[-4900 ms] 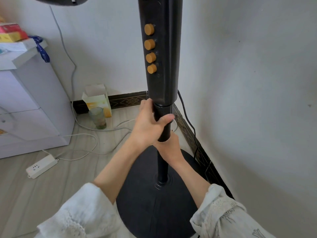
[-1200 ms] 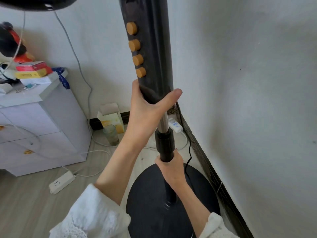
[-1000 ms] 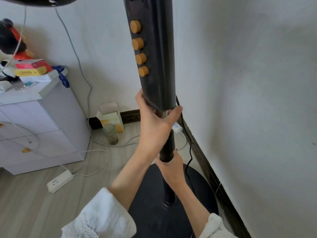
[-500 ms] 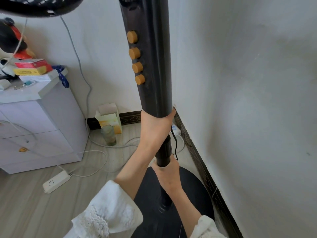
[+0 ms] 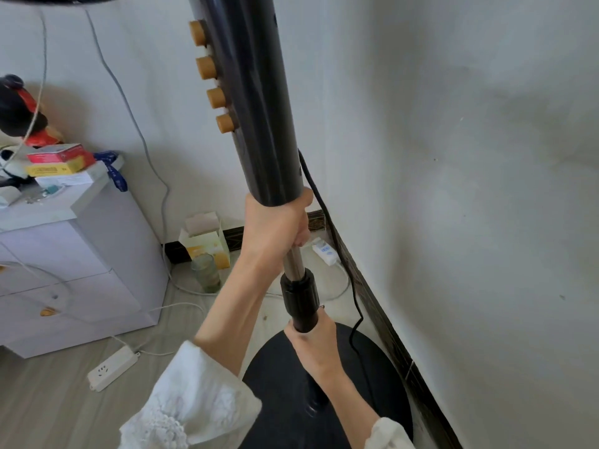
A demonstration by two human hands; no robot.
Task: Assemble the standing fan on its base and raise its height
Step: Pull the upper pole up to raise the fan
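Note:
The black standing fan's control column [image 5: 259,102], with several orange knobs [image 5: 215,97], rises in front of me. It stands on a round black base [image 5: 275,393] in the room's corner. My left hand [image 5: 275,226] is wrapped around the bottom end of the column, above a short bare stretch of silver inner pole [image 5: 294,261]. Below that sits the black locking collar [image 5: 300,299]. My right hand [image 5: 312,346] grips the lower pole just under the collar. The fan head is only a dark rim at the top left.
The fan's black cord [image 5: 337,241] hangs down along the right wall to the floor. A white cabinet [image 5: 74,254] with boxes on top stands at left. On the floor lie a white power strip [image 5: 111,367], white cables, a glass [image 5: 205,272] and a tissue box [image 5: 204,238].
The control column has risen, and a stretch of silver inner pole now shows above the collar. My left hand stays under the column's end; my right hand stays below the collar.

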